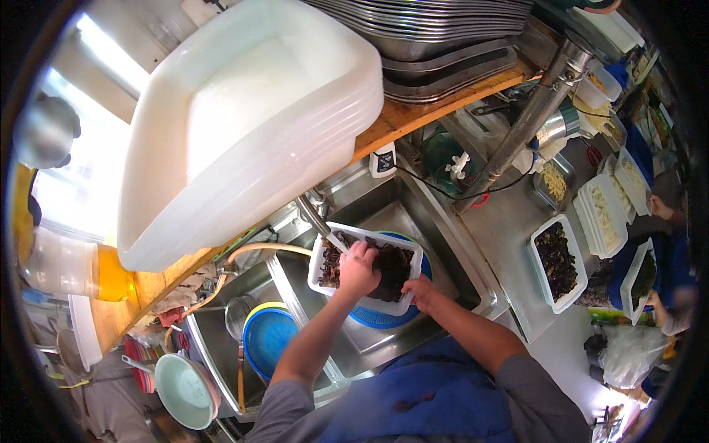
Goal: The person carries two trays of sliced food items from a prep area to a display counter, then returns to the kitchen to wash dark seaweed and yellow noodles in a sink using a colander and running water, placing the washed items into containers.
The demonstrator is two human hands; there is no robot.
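Observation:
A white plastic tray [388, 307] of dark, ruffled pieces that look like wood ear fungus [396, 266] is held over the right basin of a steel sink [399, 216]. My right hand [419, 292] grips the tray's near right edge. My left hand [359, 270] rests on the dark pieces, fingers curled; whether it grasps any is hidden. The faucet spout [314, 216] points down over the tray beside my left fingers, and a pale streak like running water comes from it. Below the tray is a blue basket [382, 318], partly covered.
Left basin: another blue basket [271, 338] and a long-handled strainer [239, 332]. Overhead, a wooden shelf [399, 124] bears nested white tubs [266, 127] and stacked metal trays [443, 39]. Rightward, a slanted pipe [515, 122], a second tray of dark pieces [556, 266], another person's hand [659, 207].

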